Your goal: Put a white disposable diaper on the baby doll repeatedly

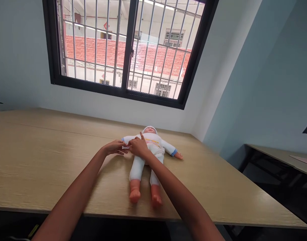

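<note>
A baby doll point(136, 169) in white clothes with blue cuffs lies on its back on the wooden table point(68, 160), its head toward the window and its bare feet toward the near edge. Beside the doll's arm on the left of the view, my left hand point(115, 147) has its thumb and forefinger closed at the white cloth of the garment. My right hand point(139, 146) rests over the doll's belly, its fingers bent at the same cloth and its thumb raised. The small piece between the fingertips is hard to make out.
A barred window point(125, 50) with a black frame is in the wall behind the table. At the right stands another table point(276, 155) with a pinkish sheet point(303, 160) on it. The near table edge crosses below the doll's feet.
</note>
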### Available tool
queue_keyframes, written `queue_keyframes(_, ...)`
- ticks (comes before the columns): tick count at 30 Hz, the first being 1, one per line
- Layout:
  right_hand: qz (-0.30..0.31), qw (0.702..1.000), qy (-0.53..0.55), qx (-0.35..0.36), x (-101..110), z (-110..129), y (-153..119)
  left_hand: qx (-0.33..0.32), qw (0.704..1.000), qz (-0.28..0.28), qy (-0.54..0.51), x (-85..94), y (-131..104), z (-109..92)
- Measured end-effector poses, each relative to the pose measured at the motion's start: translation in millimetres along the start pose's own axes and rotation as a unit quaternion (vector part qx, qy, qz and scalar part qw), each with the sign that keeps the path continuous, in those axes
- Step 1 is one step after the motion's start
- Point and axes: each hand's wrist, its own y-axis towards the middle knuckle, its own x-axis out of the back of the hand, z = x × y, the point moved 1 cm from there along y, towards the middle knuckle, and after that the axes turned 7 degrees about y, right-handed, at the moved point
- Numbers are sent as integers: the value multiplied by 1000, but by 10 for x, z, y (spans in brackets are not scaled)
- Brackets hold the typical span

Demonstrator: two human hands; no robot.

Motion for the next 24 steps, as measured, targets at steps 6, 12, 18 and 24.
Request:
queue_keyframes(6, 30, 998, -39, -39, 10, -15, -24, -30, 999, -17, -9, 2, -16, -36)
queue_keyframes(12, -43, 992, 73, -96, 163, -344, -256, -83, 996, -46, -2, -66, 17, -83)
queue_keyframes(18, -22, 980, 128, -150, 24, -493, -409, -148, 988, -42, 21, -338, 54, -192)
queue_keyframes(24, -14, 982, 117, -146, -89, -409, -377, -201, 976, -41, 70, -596, 125, -184)
